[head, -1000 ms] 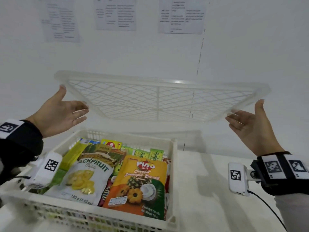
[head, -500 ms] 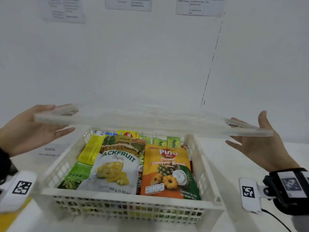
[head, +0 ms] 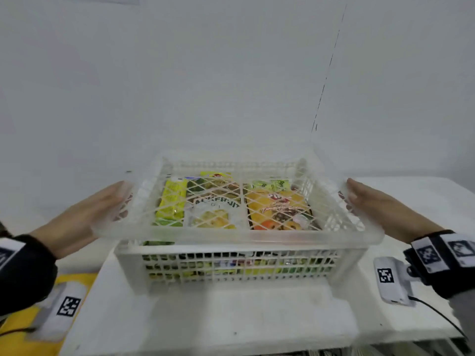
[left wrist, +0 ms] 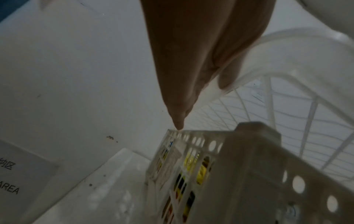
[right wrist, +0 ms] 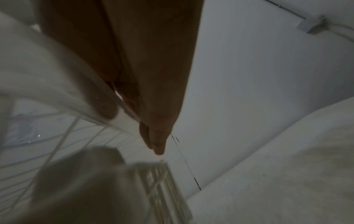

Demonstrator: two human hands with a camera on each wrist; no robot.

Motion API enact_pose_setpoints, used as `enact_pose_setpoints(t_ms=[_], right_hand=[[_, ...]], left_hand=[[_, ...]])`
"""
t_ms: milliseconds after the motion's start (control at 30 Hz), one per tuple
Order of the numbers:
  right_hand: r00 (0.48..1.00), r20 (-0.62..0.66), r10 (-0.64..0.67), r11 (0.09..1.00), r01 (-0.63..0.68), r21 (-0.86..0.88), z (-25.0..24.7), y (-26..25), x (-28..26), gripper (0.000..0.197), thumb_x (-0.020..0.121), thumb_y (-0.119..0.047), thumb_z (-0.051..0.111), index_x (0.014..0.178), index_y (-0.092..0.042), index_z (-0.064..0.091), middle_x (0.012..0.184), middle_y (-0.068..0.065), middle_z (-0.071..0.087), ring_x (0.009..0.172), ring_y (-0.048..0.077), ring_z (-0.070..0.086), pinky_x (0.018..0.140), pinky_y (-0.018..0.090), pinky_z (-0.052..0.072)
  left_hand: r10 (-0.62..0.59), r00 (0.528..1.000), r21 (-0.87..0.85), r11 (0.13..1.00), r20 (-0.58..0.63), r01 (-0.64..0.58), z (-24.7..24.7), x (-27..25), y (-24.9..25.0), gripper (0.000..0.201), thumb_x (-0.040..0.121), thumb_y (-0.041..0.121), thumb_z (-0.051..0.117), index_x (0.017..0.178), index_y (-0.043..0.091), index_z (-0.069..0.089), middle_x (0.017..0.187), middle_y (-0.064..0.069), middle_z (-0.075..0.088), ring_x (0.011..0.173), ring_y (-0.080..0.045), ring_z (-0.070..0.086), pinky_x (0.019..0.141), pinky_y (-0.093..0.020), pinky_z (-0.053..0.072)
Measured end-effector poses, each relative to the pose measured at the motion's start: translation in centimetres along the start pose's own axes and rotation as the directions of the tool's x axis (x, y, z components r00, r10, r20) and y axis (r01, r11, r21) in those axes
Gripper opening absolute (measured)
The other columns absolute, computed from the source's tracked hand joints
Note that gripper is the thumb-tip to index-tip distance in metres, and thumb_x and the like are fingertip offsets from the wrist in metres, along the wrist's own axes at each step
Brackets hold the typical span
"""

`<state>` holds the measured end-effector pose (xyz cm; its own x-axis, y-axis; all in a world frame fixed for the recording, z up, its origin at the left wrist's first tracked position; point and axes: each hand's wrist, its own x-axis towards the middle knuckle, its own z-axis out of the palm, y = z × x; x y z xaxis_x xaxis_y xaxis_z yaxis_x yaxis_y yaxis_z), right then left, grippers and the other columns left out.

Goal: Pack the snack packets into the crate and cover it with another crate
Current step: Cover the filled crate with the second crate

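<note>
The lower white crate (head: 231,268) stands on the table, filled with snack packets: a jackfruit chips bag (head: 213,211), an orange pineapple biscuit bag (head: 277,209) and a yellow-green packet (head: 172,201). A second translucent crate (head: 236,235) hangs just above it; I see the packets through its lattice base. My left hand (head: 108,201) presses flat on its left end, and my right hand (head: 372,201) on its right end. In the left wrist view the fingers (left wrist: 178,106) run straight along the rim (left wrist: 287,37), above the lower crate (left wrist: 249,166). The right wrist view shows straight fingers (right wrist: 153,136) too.
The white table (head: 231,317) runs back to a white wall. A yellow surface (head: 74,281) lies at the left below the table edge. A sign reading AREA (left wrist: 19,174) lies left of the crate. A black cable (head: 437,314) trails from my right wrist.
The upper crate has come down from chest height, tipped level, and now sits right over the packed crate. Both hands lowered with it, still flat on its ends.
</note>
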<state>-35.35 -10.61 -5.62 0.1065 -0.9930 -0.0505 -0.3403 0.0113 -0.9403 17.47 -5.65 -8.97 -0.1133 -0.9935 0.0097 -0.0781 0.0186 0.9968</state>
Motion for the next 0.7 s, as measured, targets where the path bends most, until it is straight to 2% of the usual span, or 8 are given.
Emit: enact_pose_setpoints(t_ms=[67, 100, 167, 233, 367, 467, 600, 700], right_hand=[[0.999, -0.034, -0.004, 1.000, 0.003, -0.030, 0.6, 0.5, 0.1, 0.056, 0.094, -0.023, 0.050, 0.147, -0.019, 0.030, 0.147, -0.007, 0.037, 0.130, 0.008, 0.038, 0.101, 0.022, 0.031], [0.998, -0.056, -0.008, 0.998, 0.005, -0.059, 0.9, 0.8, 0.3, 0.055, 0.096, -0.020, 0.049, 0.147, -0.017, 0.030, 0.148, -0.006, 0.035, 0.130, 0.007, 0.036, 0.101, 0.021, 0.030], [0.993, -0.115, -0.021, 0.993, 0.008, -0.114, 1.4, 1.5, 0.8, 0.053, 0.097, -0.011, 0.046, 0.147, -0.013, 0.028, 0.150, -0.002, 0.031, 0.133, 0.009, 0.032, 0.109, 0.026, 0.026], [0.985, -0.166, -0.038, 0.985, 0.010, -0.170, 1.8, 2.0, 1.2, 0.052, 0.097, -0.004, 0.043, 0.147, -0.011, 0.028, 0.152, 0.002, 0.030, 0.138, 0.014, 0.029, 0.115, 0.033, 0.021], [0.981, -0.182, -0.072, 0.974, 0.030, -0.225, 2.3, 2.6, 1.9, 0.049, 0.096, 0.001, 0.041, 0.144, -0.007, 0.034, 0.148, 0.005, 0.036, 0.128, 0.010, 0.035, 0.106, 0.025, 0.025], [0.980, -0.181, -0.087, 0.962, 0.035, -0.271, 2.7, 2.7, 2.6, 0.047, 0.098, -0.004, 0.041, 0.144, -0.009, 0.035, 0.147, 0.002, 0.038, 0.126, 0.006, 0.034, 0.103, 0.021, 0.023], [0.974, -0.216, -0.076, 0.979, 0.031, -0.204, 2.9, 3.3, 2.9, 0.047, 0.098, -0.007, 0.044, 0.144, -0.009, 0.036, 0.145, 0.003, 0.041, 0.128, 0.009, 0.039, 0.103, 0.022, 0.027], [0.965, -0.255, -0.059, 0.986, 0.018, -0.163, 2.8, 3.8, 3.1, 0.046, 0.097, -0.009, 0.048, 0.142, -0.008, 0.039, 0.140, 0.005, 0.047, 0.121, 0.012, 0.046, 0.100, 0.024, 0.032]], left_hand=[[0.027, 1.000, 0.006, 1.000, 0.013, -0.027, 1.3, -0.1, -0.2, 0.029, 0.087, 0.035, 0.047, 0.108, 0.043, 0.067, 0.113, 0.022, 0.065, 0.100, 0.006, 0.062, 0.086, -0.021, 0.051], [0.046, 0.998, -0.008, 0.999, 0.038, -0.046, 1.7, -0.1, -0.5, 0.030, 0.089, 0.034, 0.046, 0.110, 0.039, 0.066, 0.114, 0.017, 0.066, 0.101, 0.002, 0.063, 0.082, -0.016, 0.052], [0.062, 0.997, -0.047, 0.997, 0.051, -0.059, 2.1, -0.1, -0.8, 0.033, 0.092, 0.028, 0.046, 0.121, 0.024, 0.061, 0.124, -0.001, 0.063, 0.109, -0.012, 0.061, 0.083, -0.020, 0.053], [0.053, 0.997, -0.052, 0.997, 0.053, -0.051, 2.7, -0.1, -0.6, 0.034, 0.092, 0.022, 0.046, 0.123, 0.012, 0.056, 0.125, -0.014, 0.061, 0.108, -0.022, 0.060, 0.083, -0.024, 0.053], [0.008, 1.000, -0.081, 0.997, -0.005, -0.008, 3.5, 0.2, -0.5, 0.023, 0.092, 0.007, 0.041, 0.109, 0.006, 0.057, 0.100, -0.003, 0.070, 0.085, -0.016, 0.067, 0.066, -0.021, 0.055], [-0.063, 0.995, -0.071, 0.996, -0.082, 0.057, 3.3, 0.6, -0.7, 0.031, 0.094, -0.002, 0.036, 0.121, -0.001, 0.053, 0.112, -0.014, 0.065, 0.092, -0.025, 0.063, 0.070, -0.027, 0.055], [-0.126, 0.983, -0.045, 0.992, -0.136, 0.121, 2.7, 1.0, -0.9, 0.032, 0.094, 0.000, 0.040, 0.122, 0.000, 0.055, 0.121, -0.021, 0.061, 0.099, -0.029, 0.062, 0.081, -0.035, 0.052], [-0.152, 0.973, -0.035, 0.988, -0.175, 0.148, 1.9, 1.5, -0.8, 0.026, 0.093, 0.000, 0.044, 0.112, 0.001, 0.061, 0.110, -0.019, 0.066, 0.082, -0.020, 0.070, 0.069, -0.025, 0.057]])
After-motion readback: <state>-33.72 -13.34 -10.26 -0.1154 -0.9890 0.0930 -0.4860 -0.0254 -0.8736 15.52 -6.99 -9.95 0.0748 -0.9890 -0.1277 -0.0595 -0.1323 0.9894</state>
